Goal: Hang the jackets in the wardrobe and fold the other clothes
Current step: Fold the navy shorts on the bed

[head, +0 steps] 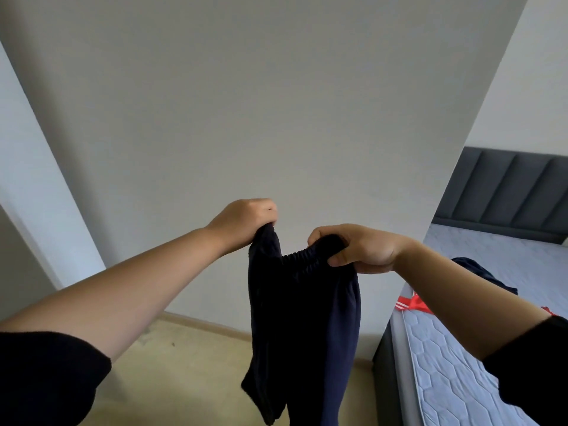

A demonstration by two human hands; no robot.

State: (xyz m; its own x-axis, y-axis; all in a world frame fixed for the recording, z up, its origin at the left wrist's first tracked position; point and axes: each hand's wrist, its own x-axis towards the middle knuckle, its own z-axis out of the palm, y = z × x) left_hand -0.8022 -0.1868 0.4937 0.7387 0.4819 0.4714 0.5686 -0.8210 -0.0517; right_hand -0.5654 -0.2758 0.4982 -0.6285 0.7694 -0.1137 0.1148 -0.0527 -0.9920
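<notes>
I am holding a dark navy garment (304,318) up in front of a plain wall (246,103), both arms stretched out. My left hand (246,222) is closed in a fist around one bunched corner of the top edge. My right hand (359,250) pinches the elastic waistband (302,259) between thumb and curled fingers. The cloth hangs straight down between them, over the floor (184,364) and not over the bed (461,379) to my right. It may be trousers or long shorts; the lower part runs out of view, so I cannot say which.

I judge this one belongs with the clothes to fold, not the jackets. The risks I see come from the grip and the place. My hands sit at uneven heights and the waistband sags between them, so a fold started now would likely come out crooked. The left corner is only a wad in the fist, and a shake could pull it free and drop that side to the floor. On the mattress lie another dark piece (479,272) and something red (412,304); laying this garment down carelessly could tangle it with them.
</notes>
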